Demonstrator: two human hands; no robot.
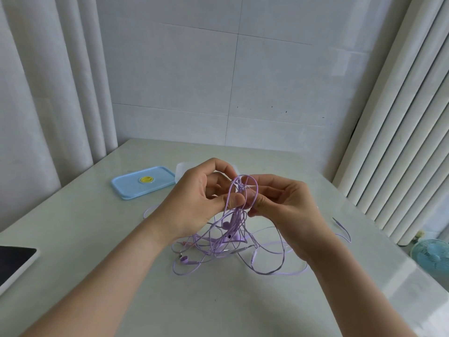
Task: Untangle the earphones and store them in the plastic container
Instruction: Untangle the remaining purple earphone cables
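Observation:
A tangle of purple earphones (226, 242) hangs from both hands over the pale table (170, 300), its lower loops and earbuds lying on the surface. My left hand (201, 200) pinches a bundle of the cords between thumb and fingers. My right hand (279, 203) pinches the top loops beside it, fingers curled. A clear plastic container (181, 170) stands behind my left hand, mostly hidden. Its blue lid (143, 182) with a yellow smiley lies to the left of it.
A tablet (14, 261) with a dark screen lies at the table's left edge. One cord end with a plug (340, 224) trails out to the right. White curtains hang on both sides, and a small teal fan (432, 256) stands on the floor at right.

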